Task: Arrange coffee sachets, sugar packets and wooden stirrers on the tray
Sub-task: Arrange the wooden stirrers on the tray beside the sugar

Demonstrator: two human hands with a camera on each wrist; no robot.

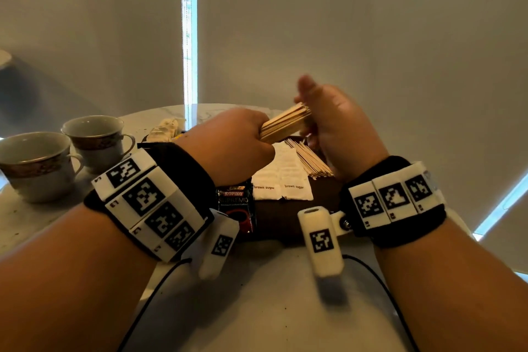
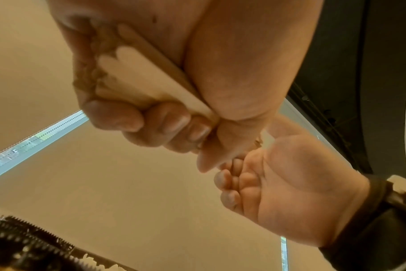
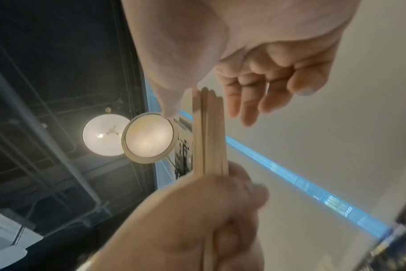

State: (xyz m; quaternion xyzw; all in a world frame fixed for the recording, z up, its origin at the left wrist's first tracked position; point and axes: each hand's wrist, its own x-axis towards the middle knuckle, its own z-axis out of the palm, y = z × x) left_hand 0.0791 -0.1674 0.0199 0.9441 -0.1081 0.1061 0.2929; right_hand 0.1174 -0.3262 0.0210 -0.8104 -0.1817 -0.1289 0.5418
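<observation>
Fingers of the left hand (image 1: 237, 143) are clamping the stirrer bundle (image 1: 285, 123) while the right hand (image 1: 334, 126), loosely apart, is squaring its far end; next, probably laying it on the tray (image 1: 285, 220).

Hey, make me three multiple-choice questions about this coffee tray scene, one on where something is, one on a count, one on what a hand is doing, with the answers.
1. Where do the white brown sugar packets lie?
A. inside a cup
B. on the dark tray
C. in the right hand

2. How many teacups stand on the table?
A. one
B. two
C. four

3. What is the left hand doing?
A. gripping a bundle of wooden stirrers
B. resting flat on the table
C. lifting a cup

Answers: 1 B, they lie flat on the tray, beside loose stirrers. 2 B, a pair stands at the left. 3 A, its fingers curl round the bundle.
</observation>
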